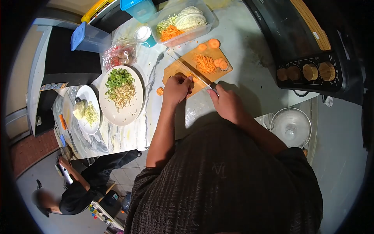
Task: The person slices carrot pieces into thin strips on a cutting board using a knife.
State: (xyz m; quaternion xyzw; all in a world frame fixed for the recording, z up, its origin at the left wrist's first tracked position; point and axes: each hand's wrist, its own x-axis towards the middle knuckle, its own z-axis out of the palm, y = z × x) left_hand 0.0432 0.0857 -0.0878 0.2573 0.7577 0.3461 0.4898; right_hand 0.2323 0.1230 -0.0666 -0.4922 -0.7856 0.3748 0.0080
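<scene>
A wooden cutting board lies in front of me. My right hand is closed around the handle of a knife, whose long blade points up and left across the board. My left hand rests at the board's near left part, fingers curled beside the blade. Orange carrot shows at its fingertips; most of that piece is hidden. Carrot strips are heaped beyond the blade, with carrot slices to their right. Two larger carrot pieces sit by the far edge. One carrot slice lies left of the board.
A clear container holds cabbage and shredded carrot. A large plate of greens and sprouts and a smaller white plate stand left. A toaster oven stands right, above a strainer. Another person is at lower left.
</scene>
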